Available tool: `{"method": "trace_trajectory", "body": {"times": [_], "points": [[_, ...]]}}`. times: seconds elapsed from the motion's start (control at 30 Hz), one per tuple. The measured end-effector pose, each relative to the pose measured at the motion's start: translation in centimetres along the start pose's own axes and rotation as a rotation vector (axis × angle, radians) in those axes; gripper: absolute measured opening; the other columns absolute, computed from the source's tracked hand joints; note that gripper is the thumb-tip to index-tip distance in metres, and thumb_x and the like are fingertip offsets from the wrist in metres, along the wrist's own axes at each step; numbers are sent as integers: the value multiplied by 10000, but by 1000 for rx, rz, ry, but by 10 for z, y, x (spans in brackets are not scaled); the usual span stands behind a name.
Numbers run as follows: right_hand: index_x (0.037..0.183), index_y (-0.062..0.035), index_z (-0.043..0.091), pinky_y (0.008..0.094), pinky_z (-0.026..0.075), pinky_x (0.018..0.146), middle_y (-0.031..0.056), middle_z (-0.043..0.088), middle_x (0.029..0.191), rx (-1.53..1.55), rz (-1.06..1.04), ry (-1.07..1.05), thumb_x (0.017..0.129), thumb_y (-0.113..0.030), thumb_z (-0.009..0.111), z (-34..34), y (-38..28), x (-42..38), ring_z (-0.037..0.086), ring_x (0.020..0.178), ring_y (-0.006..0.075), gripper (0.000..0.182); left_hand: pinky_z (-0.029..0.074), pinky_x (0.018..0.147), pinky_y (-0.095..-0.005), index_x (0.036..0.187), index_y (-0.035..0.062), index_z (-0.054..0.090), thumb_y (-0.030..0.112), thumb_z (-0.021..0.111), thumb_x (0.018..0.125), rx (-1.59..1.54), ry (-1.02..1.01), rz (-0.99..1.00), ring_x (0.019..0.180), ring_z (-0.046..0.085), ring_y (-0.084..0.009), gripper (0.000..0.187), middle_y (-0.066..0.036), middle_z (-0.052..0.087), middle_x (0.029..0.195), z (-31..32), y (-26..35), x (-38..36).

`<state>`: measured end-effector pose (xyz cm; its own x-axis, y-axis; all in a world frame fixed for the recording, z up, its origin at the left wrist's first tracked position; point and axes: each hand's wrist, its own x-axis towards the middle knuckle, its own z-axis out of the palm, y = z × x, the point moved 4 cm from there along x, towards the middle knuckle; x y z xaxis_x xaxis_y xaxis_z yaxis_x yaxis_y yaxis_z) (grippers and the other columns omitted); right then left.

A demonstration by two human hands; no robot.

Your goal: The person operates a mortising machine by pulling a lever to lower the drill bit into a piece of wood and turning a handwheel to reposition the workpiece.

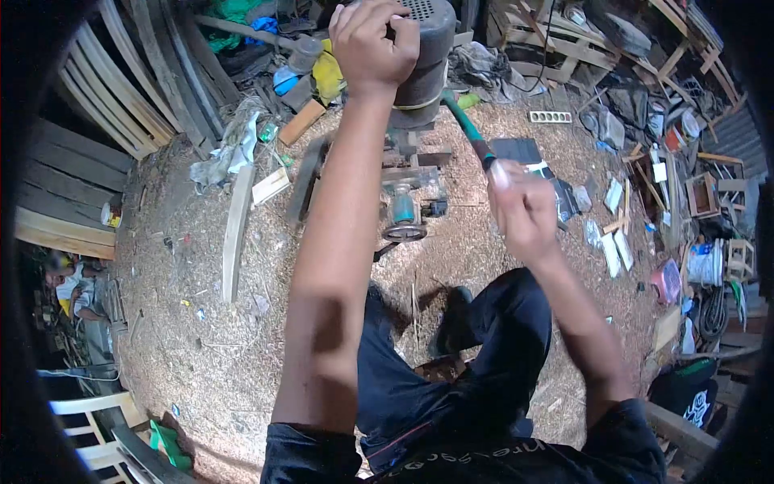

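My left hand [375, 44] lies against the side of a dark cylindrical motor housing [426, 60] with a perforated top, its fingers bent at the rim. My right hand [522, 206] is closed around the dark end of a green lever [466, 127], which runs up to the housing. Below the housing stands a machine with a teal part [403, 206] and a round handwheel [404, 233]. What my left fingers grip, if anything, cannot be made out.
Sawdust covers the floor [218, 347]. A long wooden strip [238, 234] lies left of the machine. Curved planks [109, 89] lean at the upper left. Scrap and frames crowd the right side. Another person [76, 290] sits at the far left.
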<state>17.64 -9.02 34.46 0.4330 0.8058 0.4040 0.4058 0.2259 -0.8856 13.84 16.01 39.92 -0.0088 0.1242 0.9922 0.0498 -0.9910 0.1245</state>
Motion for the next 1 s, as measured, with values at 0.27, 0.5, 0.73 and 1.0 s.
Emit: {"method": "trace_trajectory", "body": {"times": [0.27,0.5,0.73,1.0], "points": [[490,-75,407,363,380,640,35,435,492,273,-447,383,939,-287,499,15,13,-17,435,496,198,505,514,762,-395,764,-27,704,84,567,778,-45,-42,-42,794,659,-343,177,-180,696,802,1,4,2],[448,-156,436,354,416,627,-39,446,435,295,-533,511,965,-431,500,23,40,-36,453,453,154,589,494,720,-312,759,-69,674,52,564,810,-198,-41,-24,731,652,-233,172,-160,687,766,-1,9,2],[411,-230,350,360,325,693,-68,357,396,357,-512,651,895,-417,485,37,47,-58,355,424,111,537,483,651,-278,759,-79,671,54,572,827,-432,4,22,675,626,-178,179,-153,676,743,3,-4,-10],[432,-194,484,330,378,633,-63,440,408,283,-539,554,944,-524,506,31,57,-71,469,445,130,610,475,609,-324,696,-21,675,83,568,802,-154,17,109,623,631,-194,183,-135,687,698,-8,15,-2]]}}
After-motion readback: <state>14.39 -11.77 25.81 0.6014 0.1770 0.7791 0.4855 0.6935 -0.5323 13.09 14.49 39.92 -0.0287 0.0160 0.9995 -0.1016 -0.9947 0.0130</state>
